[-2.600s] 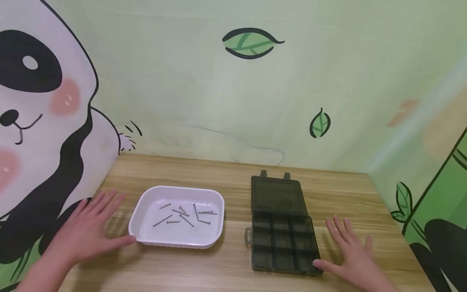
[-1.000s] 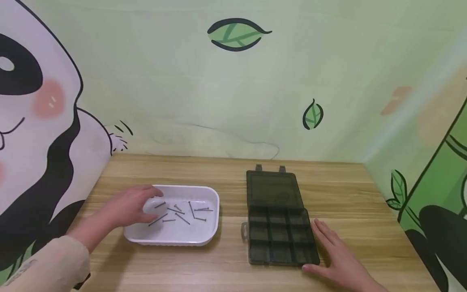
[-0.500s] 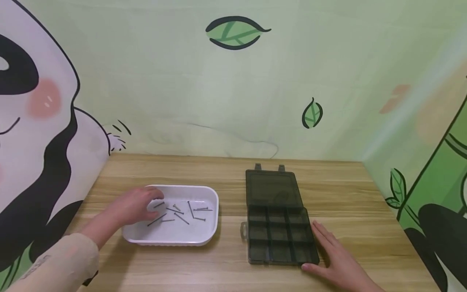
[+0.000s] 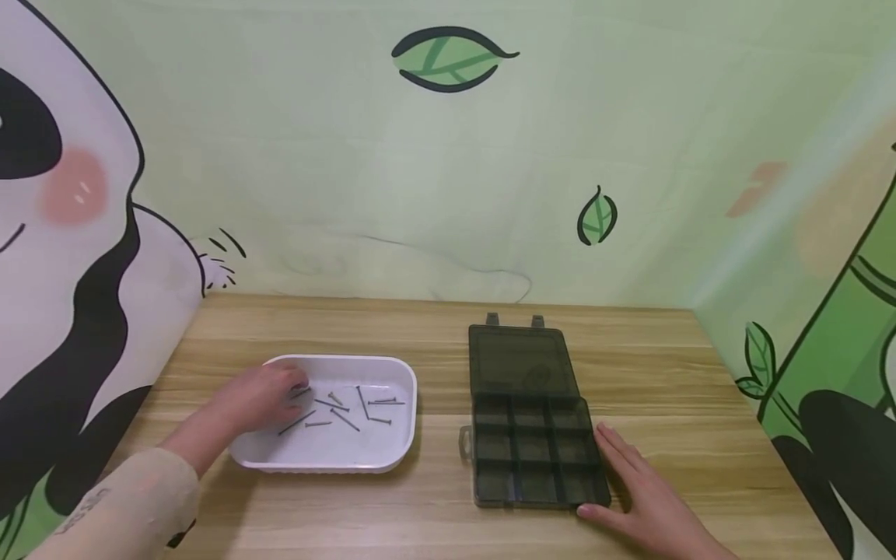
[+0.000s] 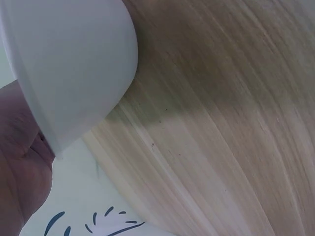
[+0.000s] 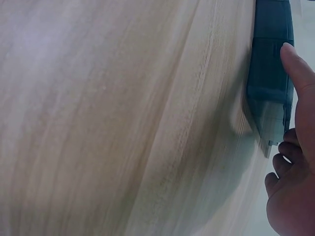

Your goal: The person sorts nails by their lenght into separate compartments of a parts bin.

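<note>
Head view showed me pale sleeve with dark lettering near its cuff, too small to be read. The left hand reached over the left end of a white tray, with bent fingers close to one of the metal screws lying scattered inside. Whether it pinched that screw, I could not tell: the hand covered this end of the tray, and from the left wrist the tray's wall hid the fingertips. To the right, apart from the tray, lay a dark compartment box, its lid folded back. The right hand was spread wide, touching the box's side. Behind the wooden table, a printed panda and green leaves decorated the wall covering.
</note>
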`<state>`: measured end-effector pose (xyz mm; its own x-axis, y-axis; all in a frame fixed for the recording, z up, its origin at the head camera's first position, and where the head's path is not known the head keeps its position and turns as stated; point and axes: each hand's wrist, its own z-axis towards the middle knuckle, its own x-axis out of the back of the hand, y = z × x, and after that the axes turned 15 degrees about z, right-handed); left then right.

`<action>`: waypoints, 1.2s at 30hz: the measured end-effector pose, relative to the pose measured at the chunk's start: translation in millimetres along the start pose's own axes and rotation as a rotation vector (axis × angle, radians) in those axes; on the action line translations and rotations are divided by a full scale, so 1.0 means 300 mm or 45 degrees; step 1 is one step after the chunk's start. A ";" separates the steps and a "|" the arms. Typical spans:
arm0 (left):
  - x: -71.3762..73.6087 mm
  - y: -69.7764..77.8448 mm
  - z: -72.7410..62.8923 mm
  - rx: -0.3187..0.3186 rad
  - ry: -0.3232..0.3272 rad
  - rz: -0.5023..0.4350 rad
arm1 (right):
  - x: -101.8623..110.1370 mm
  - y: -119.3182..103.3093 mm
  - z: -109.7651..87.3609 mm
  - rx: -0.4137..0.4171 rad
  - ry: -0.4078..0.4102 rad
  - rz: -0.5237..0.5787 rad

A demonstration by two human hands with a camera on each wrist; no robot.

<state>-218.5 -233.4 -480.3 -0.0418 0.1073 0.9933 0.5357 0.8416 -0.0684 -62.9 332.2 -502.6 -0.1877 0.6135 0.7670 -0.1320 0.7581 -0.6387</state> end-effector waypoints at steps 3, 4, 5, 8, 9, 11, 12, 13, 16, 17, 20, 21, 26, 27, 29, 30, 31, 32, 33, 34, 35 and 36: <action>-0.011 -0.004 0.005 -0.012 0.014 0.001 | 0.000 0.001 -0.002 0.011 0.006 0.000; -0.013 -0.005 0.006 -0.013 0.013 0.002 | 0.001 0.001 -0.002 0.012 0.008 0.003; -0.014 -0.005 0.007 -0.015 0.018 0.003 | 0.001 0.002 -0.003 0.015 0.010 0.003; -0.011 -0.002 0.010 -0.019 0.012 0.006 | 0.003 0.003 -0.005 0.017 0.011 -0.006; -0.009 0.001 0.012 -0.017 0.008 0.006 | 0.003 0.003 -0.007 0.016 0.011 -0.010; -0.008 0.004 0.019 -0.023 0.004 0.008 | 0.003 0.001 -0.009 0.010 0.009 -0.016; -0.008 0.005 0.021 -0.027 0.002 0.007 | 0.004 -0.001 -0.011 0.001 0.006 -0.016; -0.010 0.005 0.025 -0.027 0.002 0.006 | 0.004 -0.002 -0.011 -0.006 0.003 -0.017; -0.015 0.003 0.029 -0.043 0.027 -0.005 | 0.003 -0.005 -0.012 -0.030 -0.010 -0.008; -0.018 0.001 0.030 -0.045 0.035 -0.010 | 0.003 -0.005 -0.012 -0.038 -0.014 -0.006; -0.022 -0.004 0.028 -0.061 0.061 -0.018 | 0.002 -0.005 -0.008 -0.050 -0.022 -0.006; -0.024 -0.005 0.028 -0.062 0.065 -0.018 | 0.002 -0.004 -0.007 -0.048 -0.022 -0.009; -0.029 -0.006 0.029 -0.080 0.072 -0.017 | 0.004 -0.002 -0.001 -0.032 -0.021 -0.013; -0.029 -0.006 0.029 -0.085 0.073 -0.015 | 0.004 -0.002 -0.001 -0.033 -0.023 -0.015; -0.031 -0.005 0.028 -0.092 0.074 -0.013 | 0.005 -0.003 -0.001 -0.034 -0.027 -0.017; -0.031 -0.004 0.029 -0.098 0.078 -0.010 | 0.006 -0.003 -0.002 -0.031 -0.027 -0.021; -0.032 -0.003 0.029 -0.102 0.085 -0.005 | 0.007 -0.004 -0.002 -0.029 -0.026 -0.025; -0.033 -0.004 0.029 -0.106 0.090 0.002 | 0.008 -0.004 -0.003 -0.025 -0.023 -0.028; -0.035 -0.003 0.030 -0.107 0.095 0.009 | 0.008 -0.004 -0.003 -0.019 -0.019 -0.034; -0.036 -0.003 0.032 -0.108 0.097 0.014 | 0.008 -0.004 -0.003 -0.010 -0.013 -0.038; -0.037 -0.003 0.034 -0.110 0.100 0.019 | 0.009 -0.004 -0.004 -0.002 -0.007 -0.043; -0.038 -0.003 0.036 -0.113 0.101 0.024 | 0.009 -0.003 -0.004 0.008 0.000 -0.045</action>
<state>-227.5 -229.8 -492.5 0.0345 0.0775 0.9964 0.6085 0.7893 -0.0825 -62.2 333.3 -499.9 -0.1830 0.5863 0.7892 -0.1448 0.7779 -0.6115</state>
